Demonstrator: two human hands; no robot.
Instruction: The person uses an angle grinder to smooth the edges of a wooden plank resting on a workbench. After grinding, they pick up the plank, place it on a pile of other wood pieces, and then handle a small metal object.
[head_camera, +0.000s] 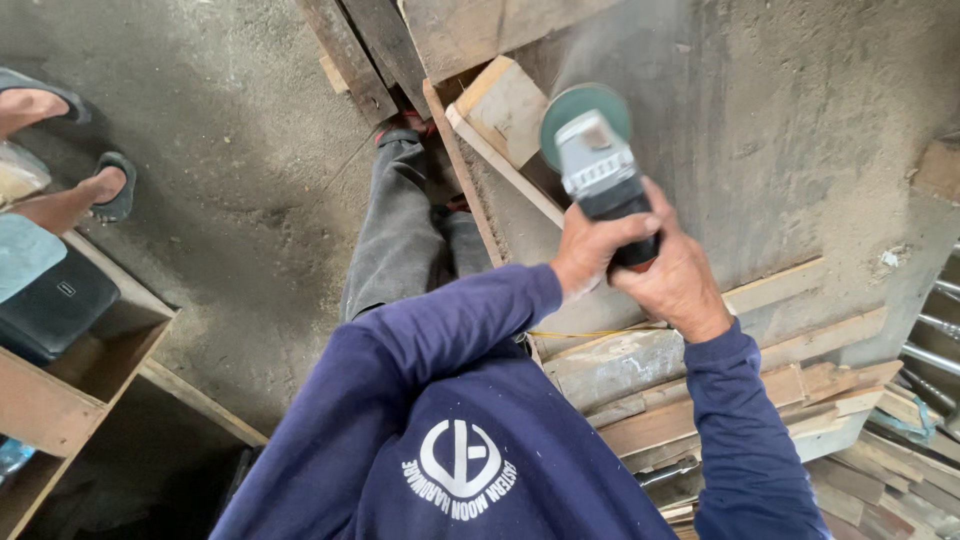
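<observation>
At the upper left of the frame another person's feet (70, 150) in dark sandals rest on the concrete floor (240, 200), above an open wooden box (60, 400) at the lower left. Moving right, the person's grey trouser leg (400, 230) stretches up the middle. Right of centre, both hands grip an angle grinder (598, 165) — the left hand (590, 250) has its fingers wrapped tight around the dark body, the right hand (680, 280) clamped on it from the other side. The green disc sits on a wood block (505, 110) at the upper middle, dust rising. The grinder looks heavy, rigid and prone to kick — best held by the body, well behind the disc. Loose planks (800, 390) are piled at the lower right.
</observation>
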